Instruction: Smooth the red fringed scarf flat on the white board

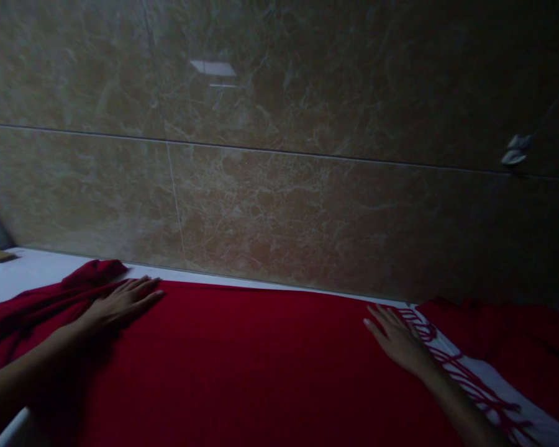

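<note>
Red scarf point(261, 360) lies spread flat across the white desk point(32, 270), soft, light and limp by the look of it, best taken at its edges. Left hand point(121, 304) rests on it, fingers point(144, 292) flat and together; right hand point(398, 341) lies open at the fringe point(451, 366). A marble wall point(279, 186) crowds close behind; more red cloth point(507, 347) lies to the right.

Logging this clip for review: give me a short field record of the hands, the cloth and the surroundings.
left hand: left hand open, palm flat on the red cloth, beside a bunched-up part at its left end
right hand: right hand open, flat on the cloth by its fringe
cloth: spread smooth between the hands, fringed at its right edge
surface: white surface under the cloth
other cloth: second red cloth lies to the right
background: brown marbled wall
lighting: dim
</note>
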`<state>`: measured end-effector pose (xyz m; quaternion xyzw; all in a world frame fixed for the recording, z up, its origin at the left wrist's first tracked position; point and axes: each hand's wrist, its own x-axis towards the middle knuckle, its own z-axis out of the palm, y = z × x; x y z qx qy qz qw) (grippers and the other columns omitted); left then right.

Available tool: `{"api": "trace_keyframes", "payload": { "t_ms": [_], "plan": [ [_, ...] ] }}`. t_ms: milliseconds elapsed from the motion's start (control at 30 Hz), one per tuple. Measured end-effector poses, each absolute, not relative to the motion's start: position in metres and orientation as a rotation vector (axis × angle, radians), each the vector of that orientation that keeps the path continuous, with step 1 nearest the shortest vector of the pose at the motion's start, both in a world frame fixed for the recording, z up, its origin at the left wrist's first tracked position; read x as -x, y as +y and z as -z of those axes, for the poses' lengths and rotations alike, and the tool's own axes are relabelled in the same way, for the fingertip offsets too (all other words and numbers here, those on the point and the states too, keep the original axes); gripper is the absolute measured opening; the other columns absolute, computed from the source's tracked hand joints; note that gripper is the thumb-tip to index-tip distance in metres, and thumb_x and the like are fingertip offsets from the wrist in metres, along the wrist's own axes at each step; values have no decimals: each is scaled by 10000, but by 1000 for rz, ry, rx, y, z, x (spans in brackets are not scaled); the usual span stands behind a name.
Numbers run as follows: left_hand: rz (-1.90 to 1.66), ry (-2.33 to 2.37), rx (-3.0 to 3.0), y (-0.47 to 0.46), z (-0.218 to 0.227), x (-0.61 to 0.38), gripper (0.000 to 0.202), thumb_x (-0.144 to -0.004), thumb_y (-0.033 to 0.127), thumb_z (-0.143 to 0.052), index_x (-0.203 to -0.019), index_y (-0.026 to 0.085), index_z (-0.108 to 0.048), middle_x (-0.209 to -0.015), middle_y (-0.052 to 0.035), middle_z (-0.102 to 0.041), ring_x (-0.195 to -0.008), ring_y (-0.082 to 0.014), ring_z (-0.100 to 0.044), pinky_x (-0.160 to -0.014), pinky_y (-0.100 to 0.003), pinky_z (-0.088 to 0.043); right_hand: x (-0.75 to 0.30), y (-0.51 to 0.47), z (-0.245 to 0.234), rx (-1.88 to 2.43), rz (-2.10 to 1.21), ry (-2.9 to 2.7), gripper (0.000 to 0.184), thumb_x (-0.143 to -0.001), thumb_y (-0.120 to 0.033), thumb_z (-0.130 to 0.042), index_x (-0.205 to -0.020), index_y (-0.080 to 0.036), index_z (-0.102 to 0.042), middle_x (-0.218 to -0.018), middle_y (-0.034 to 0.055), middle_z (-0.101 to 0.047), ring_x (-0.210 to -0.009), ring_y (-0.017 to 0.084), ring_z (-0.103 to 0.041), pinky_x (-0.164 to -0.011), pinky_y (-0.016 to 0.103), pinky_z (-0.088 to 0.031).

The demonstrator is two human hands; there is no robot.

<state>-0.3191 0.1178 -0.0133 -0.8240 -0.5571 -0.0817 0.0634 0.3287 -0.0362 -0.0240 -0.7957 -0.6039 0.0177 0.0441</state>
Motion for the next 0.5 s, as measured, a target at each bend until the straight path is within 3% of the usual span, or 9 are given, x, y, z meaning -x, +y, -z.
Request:
{"api": "trace_keyframes", "payload": {
  "t_ms": [167, 333, 400, 500],
  "plan": [
    [338, -1870, 2173, 90, -6, 281, 581, -926, 477, -339, -1336, 186, -630, -1414, -215, -597, -1305, -443, -527, -1036, -613, -416, -345, -44, 21, 2549, 104, -1776, 622, -1010, -481, -324, -1548, -193, -440, -1624, 125, -370, -1515, 366, -294, -1188, 725, -180],
    [298, -1772, 2375, 77, -12, 235, 474, -955, 506, -329, -939, 220, -706, -1103, -139, -720, -1005, -311, -686, -898, -419, -510, -306, -44, 23, 2370, 182, -1888, 595, -1011, -490, -366, -1535, -225, -464, -1642, 102, -340, -1531, 337, -263, -1210, 672, -198],
    [295, -1889, 2335, 87, -14, 237, 518, -966, 523, -295, -981, 206, -705, -1098, -150, -715, -964, -303, -701, -853, -399, -527, -299, -45, 27, 2341, 101, -1910, 591, -1008, -506, -377, -1536, -253, -461, -1651, 83, -322, -1540, 331, -235, -1213, 676, -187],
    [309, -2049, 2228, 108, -17, 255, 567, -948, 490, -285, -1194, 184, -693, -1198, -196, -687, -1064, -360, -690, -854, -450, -546, -303, -46, 33, 2344, -15, -1912, 617, -1001, -539, -366, -1549, -265, -439, -1649, 76, -321, -1538, 333, -236, -1216, 679, -177]
  ]
}}
